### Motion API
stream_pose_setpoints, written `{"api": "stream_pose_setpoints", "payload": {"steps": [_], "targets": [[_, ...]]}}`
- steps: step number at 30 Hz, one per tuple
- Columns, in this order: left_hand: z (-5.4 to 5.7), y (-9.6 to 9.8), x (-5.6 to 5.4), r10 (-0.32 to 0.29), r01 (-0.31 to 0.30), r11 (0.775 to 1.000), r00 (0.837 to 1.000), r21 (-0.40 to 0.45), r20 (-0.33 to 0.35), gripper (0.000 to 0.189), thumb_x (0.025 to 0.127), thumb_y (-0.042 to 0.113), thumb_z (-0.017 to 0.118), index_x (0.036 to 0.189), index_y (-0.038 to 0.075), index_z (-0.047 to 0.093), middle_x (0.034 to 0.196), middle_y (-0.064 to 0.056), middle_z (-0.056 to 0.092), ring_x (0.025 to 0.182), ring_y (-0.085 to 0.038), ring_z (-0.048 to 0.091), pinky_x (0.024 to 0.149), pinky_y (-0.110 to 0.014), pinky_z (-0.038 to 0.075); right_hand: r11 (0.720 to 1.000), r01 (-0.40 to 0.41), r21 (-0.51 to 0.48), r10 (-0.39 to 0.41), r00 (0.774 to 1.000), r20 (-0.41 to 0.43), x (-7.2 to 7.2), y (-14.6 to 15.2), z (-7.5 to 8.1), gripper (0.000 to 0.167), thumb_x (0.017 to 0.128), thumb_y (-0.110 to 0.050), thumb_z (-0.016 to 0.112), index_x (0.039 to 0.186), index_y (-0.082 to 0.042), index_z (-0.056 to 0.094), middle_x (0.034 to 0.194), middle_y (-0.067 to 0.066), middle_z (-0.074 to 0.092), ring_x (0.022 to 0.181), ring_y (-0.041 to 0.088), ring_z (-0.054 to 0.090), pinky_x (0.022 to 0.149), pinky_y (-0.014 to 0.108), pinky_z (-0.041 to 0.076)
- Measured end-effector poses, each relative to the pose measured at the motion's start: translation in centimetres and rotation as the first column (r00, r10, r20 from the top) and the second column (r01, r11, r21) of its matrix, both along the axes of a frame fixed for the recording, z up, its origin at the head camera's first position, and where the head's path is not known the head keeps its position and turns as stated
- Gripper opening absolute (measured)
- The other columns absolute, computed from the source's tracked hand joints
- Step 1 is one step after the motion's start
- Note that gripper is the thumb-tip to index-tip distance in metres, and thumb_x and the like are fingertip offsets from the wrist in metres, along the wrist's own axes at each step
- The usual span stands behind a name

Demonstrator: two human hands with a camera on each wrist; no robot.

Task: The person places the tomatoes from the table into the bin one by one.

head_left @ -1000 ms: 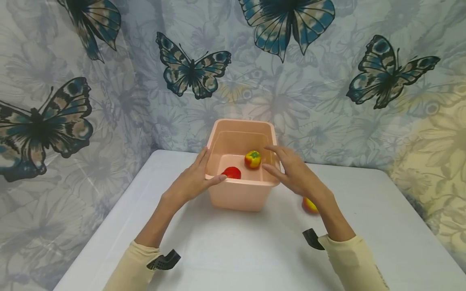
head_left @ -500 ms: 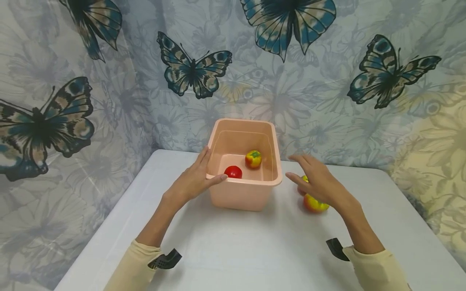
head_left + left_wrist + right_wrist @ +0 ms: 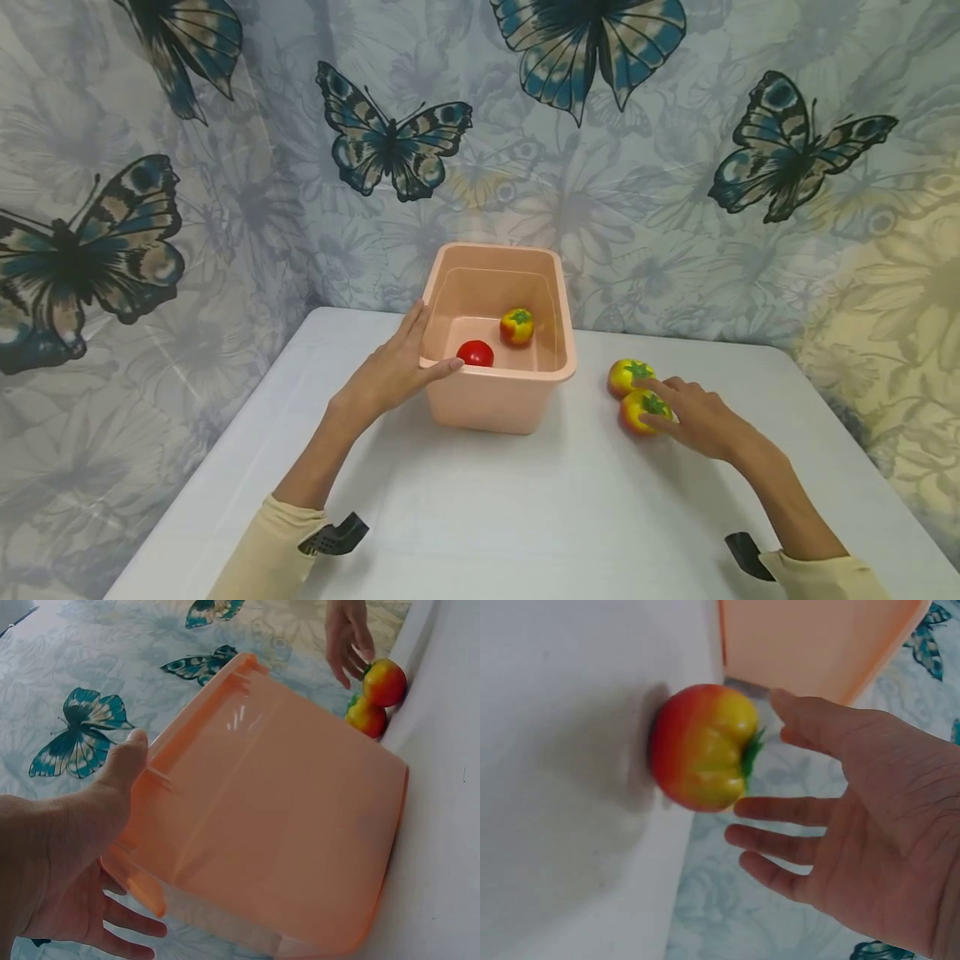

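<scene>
A peach plastic bin (image 3: 487, 400) stands on the white table, holding a red tomato (image 3: 476, 353) near its front wall and a red-and-yellow tomato (image 3: 517, 327) farther back. At its front-left corner my left hand (image 3: 390, 371) rests with the thumb along the front rim and straight fingers against the left side. To the right of the bin sit two more red-and-yellow tomatoes with green tops, a rear tomato (image 3: 628, 377) and a front tomato (image 3: 705, 748). My right hand (image 3: 701, 417) reaches over the front one, thumb and fingers spread, fingertips right at its green top.
The white table (image 3: 480, 517) runs back to a wall covering (image 3: 660, 275) with flowers and butterflies, which also closes off the left side. Black straps (image 3: 337, 535) show at both sleeve cuffs.
My right hand has moved from the bin's right rim out to the right and down to the two tomatoes beside it. The left hand has stayed at the bin's corner.
</scene>
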State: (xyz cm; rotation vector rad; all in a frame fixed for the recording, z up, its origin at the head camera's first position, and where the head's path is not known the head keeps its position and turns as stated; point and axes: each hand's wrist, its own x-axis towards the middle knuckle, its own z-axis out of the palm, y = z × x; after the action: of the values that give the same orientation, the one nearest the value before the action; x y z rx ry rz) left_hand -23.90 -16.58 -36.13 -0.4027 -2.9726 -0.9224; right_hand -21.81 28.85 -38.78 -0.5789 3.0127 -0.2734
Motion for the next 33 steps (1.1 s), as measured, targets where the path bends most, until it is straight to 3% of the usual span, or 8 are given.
{"api": "stream_pose_setpoints", "payload": {"steps": [3, 8, 14, 21, 24, 28, 33], "targets": [[0.0, 0.0, 0.0, 0.001, -0.001, 1.000, 1.000, 0.000, 0.000, 0.124, 0.085, 0.088, 0.054, 0.169, 0.019, -0.004, 0.179, -0.001, -0.002, 0.159, -0.037, 0.032, 0.122, -0.058, 0.040, 1.000, 0.005, -0.013, -0.004, 0.999, 0.054, -0.1, 0.6, -1.0, 0.057, 0.095, -0.037, 0.075, 0.146, -0.018, 0.057, 0.123, 0.024, 0.063, 0.104, 0.041, 0.062, 0.086, 0.068, 0.052], [-0.1, 0.1, -0.1, -0.001, 0.001, 1.000, 1.000, 0.011, 0.005, 0.124, 0.084, 0.089, 0.054, 0.169, 0.020, -0.004, 0.179, 0.000, -0.004, 0.160, -0.037, 0.031, 0.122, -0.058, 0.039, 1.000, -0.007, -0.013, 0.008, 0.997, 0.083, -0.5, 0.8, -1.9, 0.060, 0.092, -0.030, 0.079, 0.147, -0.022, 0.057, 0.111, 0.020, 0.059, 0.086, 0.026, 0.057, 0.071, 0.046, 0.057], [-0.2, 0.1, 0.0, -0.001, 0.001, 1.000, 1.000, 0.013, 0.003, 0.123, 0.085, 0.087, 0.055, 0.169, 0.020, -0.004, 0.179, 0.000, -0.003, 0.159, -0.036, 0.033, 0.121, -0.057, 0.041, 1.000, -0.004, 0.001, 0.004, 0.998, 0.069, -0.3, 0.3, -1.6, 0.060, 0.092, -0.030, 0.080, 0.147, -0.021, 0.058, 0.099, 0.014, 0.055, 0.077, 0.021, 0.052, 0.065, 0.036, 0.054], [0.0, 0.0, 0.1, 0.005, -0.005, 1.000, 1.000, 0.007, -0.003, 0.120, 0.087, 0.083, 0.057, 0.169, 0.019, -0.003, 0.179, -0.001, -0.003, 0.160, -0.036, 0.032, 0.122, -0.058, 0.040, 0.999, 0.028, -0.023, -0.029, 0.998, -0.061, 0.0, -1.3, 2.1, 0.067, 0.096, -0.054, 0.069, 0.151, -0.017, 0.052, 0.101, 0.016, 0.059, 0.077, 0.022, 0.053, 0.063, 0.031, 0.048], [0.1, -0.1, 0.1, 0.009, -0.009, 1.000, 1.000, 0.003, -0.004, 0.120, 0.087, 0.083, 0.057, 0.170, 0.019, -0.002, 0.179, -0.002, -0.002, 0.159, -0.037, 0.032, 0.121, -0.058, 0.040, 0.997, 0.049, -0.056, -0.055, 0.991, -0.121, -0.1, -2.4, 4.3, 0.076, 0.098, -0.061, 0.062, 0.156, -0.015, 0.044, 0.118, 0.024, 0.063, 0.089, 0.033, 0.062, 0.072, 0.045, 0.059], [0.1, -0.1, 0.1, 0.009, -0.009, 1.000, 1.000, 0.008, -0.003, 0.121, 0.087, 0.084, 0.057, 0.170, 0.019, -0.002, 0.179, -0.002, -0.002, 0.160, -0.037, 0.031, 0.121, -0.059, 0.040, 0.982, 0.053, -0.184, -0.086, 0.981, -0.176, -0.3, -4.5, 6.8, 0.080, 0.101, -0.060, 0.059, 0.160, -0.013, 0.036, 0.145, 0.028, 0.055, 0.116, 0.046, 0.060, 0.093, 0.066, 0.057], [0.0, 0.0, 0.0, 0.006, -0.006, 1.000, 1.000, 0.013, 0.001, 0.120, 0.087, 0.083, 0.058, 0.170, 0.020, -0.003, 0.179, 0.000, -0.003, 0.159, -0.037, 0.033, 0.120, -0.059, 0.041, 0.957, -0.055, -0.284, -0.025, 0.963, -0.270, -1.2, -7.8, 7.9, 0.075, 0.100, -0.050, 0.066, 0.160, -0.014, 0.038, 0.148, 0.023, 0.054, 0.123, 0.044, 0.056, 0.099, 0.065, 0.055]]}}
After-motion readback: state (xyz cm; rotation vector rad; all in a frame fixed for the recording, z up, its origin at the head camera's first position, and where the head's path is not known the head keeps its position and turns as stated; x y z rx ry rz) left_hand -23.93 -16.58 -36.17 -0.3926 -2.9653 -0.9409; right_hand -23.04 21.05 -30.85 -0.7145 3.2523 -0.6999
